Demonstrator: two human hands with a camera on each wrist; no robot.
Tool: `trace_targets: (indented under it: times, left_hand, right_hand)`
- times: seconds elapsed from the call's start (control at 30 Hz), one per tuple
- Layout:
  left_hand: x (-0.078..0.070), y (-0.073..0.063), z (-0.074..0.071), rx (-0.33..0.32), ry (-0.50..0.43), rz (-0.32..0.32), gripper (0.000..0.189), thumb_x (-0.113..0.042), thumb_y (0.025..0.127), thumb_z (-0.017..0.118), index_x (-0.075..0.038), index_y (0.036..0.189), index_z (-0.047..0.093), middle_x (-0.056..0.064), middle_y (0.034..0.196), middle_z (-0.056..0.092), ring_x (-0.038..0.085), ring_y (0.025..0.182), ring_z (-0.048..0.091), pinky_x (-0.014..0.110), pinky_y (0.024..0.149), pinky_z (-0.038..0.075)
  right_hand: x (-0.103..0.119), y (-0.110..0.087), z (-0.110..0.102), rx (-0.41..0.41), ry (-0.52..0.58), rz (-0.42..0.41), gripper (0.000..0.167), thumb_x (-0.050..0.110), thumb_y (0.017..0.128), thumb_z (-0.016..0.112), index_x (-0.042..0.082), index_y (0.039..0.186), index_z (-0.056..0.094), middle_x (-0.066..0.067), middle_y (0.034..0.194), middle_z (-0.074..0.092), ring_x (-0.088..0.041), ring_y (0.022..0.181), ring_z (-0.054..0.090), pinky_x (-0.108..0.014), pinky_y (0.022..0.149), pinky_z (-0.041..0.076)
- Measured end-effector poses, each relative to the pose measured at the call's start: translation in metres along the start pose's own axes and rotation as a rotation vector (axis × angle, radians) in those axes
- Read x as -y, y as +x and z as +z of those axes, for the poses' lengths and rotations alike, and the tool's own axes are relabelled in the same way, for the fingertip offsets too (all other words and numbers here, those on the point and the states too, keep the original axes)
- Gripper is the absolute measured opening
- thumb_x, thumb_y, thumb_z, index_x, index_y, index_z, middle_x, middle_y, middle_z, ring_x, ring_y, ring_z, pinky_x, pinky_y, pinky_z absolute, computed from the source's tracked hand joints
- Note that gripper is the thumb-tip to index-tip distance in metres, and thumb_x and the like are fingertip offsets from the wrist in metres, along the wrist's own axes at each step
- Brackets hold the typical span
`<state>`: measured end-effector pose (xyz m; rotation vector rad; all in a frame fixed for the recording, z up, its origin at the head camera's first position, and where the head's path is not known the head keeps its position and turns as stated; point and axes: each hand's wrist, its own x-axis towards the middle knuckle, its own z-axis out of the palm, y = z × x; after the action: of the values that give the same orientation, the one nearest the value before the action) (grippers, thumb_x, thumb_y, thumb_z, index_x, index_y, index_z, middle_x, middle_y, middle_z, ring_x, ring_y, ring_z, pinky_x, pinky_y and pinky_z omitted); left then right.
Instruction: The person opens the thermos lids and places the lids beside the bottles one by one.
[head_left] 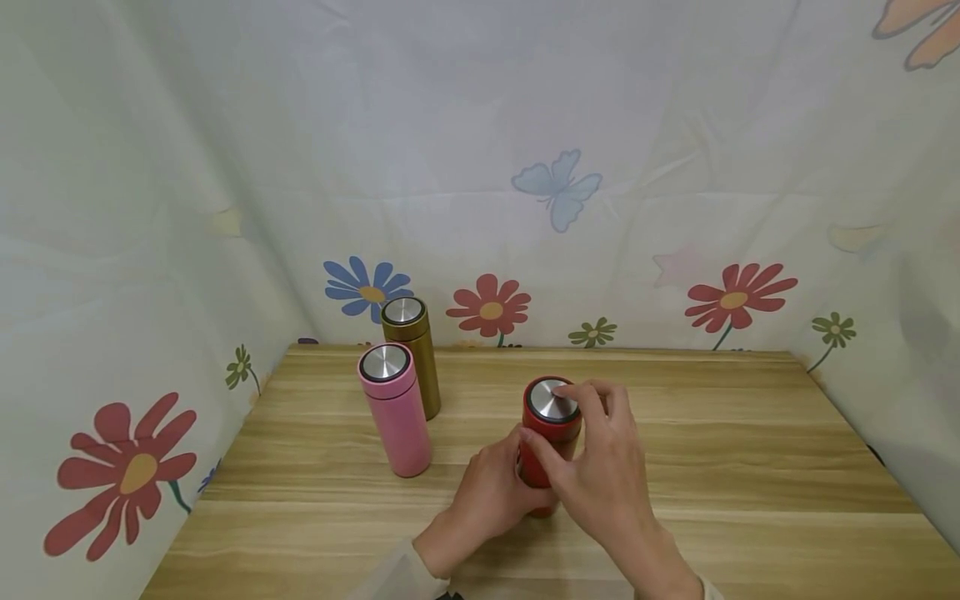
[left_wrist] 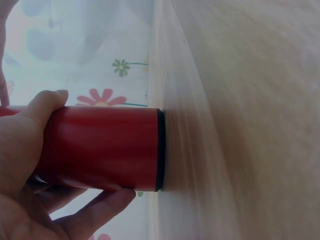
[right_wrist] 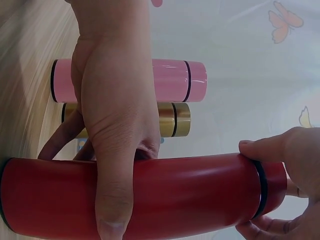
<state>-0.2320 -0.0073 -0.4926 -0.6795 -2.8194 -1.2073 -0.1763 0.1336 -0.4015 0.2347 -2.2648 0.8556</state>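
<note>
A red thermos (head_left: 534,468) with a brushed-steel disc on its lid stands upright on the wooden table. My left hand (head_left: 489,487) grips its body from the left, the thumb across the near side; in the left wrist view the black base (left_wrist: 160,150) meets the tabletop. At the top, my right hand (head_left: 606,467) holds the red lid (right_wrist: 275,186) between thumb and fingers, one fingertip over the steel disc. The right wrist view shows a dark ring between lid and body.
Left of the hands stands a pink thermos (head_left: 400,427), with a gold thermos (head_left: 426,360) just behind it. Both are upright with steel-topped lids. A white curtain (head_left: 450,150) printed with flowers and butterflies surrounds the back and sides of the wooden table (head_left: 750,467).
</note>
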Motion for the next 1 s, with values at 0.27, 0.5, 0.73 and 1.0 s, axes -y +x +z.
trace_targets:
  times: [0.27,0.5,0.73,1.0]
  left_hand:
    - [0.000,0.001,0.000,0.017,-0.014,-0.013,0.072,-0.047,0.080,0.087,-0.024,0.139,0.052,-0.004,0.122,0.074,0.009,0.103,0.069,0.037,0.094,0.058]
    - [0.002,0.002,0.001,0.022,-0.028,-0.004,0.072,-0.048,0.081,0.086,-0.026,0.140,0.051,-0.004,0.124,0.073,0.008,0.104,0.070,0.037,0.096,0.059]
    - [0.002,0.002,0.000,0.021,-0.018,0.019,0.072,-0.050,0.082,0.085,-0.027,0.141,0.049,-0.004,0.125,0.073,0.009,0.105,0.070,0.037,0.096,0.059]
    - [0.001,0.003,-0.001,0.022,-0.020,0.026,0.073,-0.052,0.083,0.084,-0.028,0.142,0.048,-0.004,0.125,0.073,0.009,0.106,0.071,0.038,0.096,0.059]
  right_hand:
    - [-0.001,0.001,-0.004,0.056,0.030,0.005,0.059,0.024,0.074,0.095,0.012,0.121,0.063,-0.011,0.120,0.055,-0.027,0.106,0.062,-0.046,0.088,0.060]
    - [-0.004,0.003,-0.008,0.097,0.063,-0.005,0.054,0.022,0.078,0.092,0.013,0.123,0.063,-0.010,0.123,0.056,-0.025,0.110,0.061,-0.049,0.090,0.059]
    - [-0.007,0.005,-0.012,0.142,0.093,-0.015,0.054,0.018,0.081,0.089,0.014,0.127,0.062,-0.008,0.127,0.056,-0.024,0.111,0.064,-0.051,0.091,0.059]
    - [-0.009,0.006,-0.015,0.177,0.109,-0.020,0.055,0.016,0.082,0.088,0.015,0.129,0.061,-0.007,0.130,0.057,-0.025,0.113,0.064,-0.052,0.092,0.058]
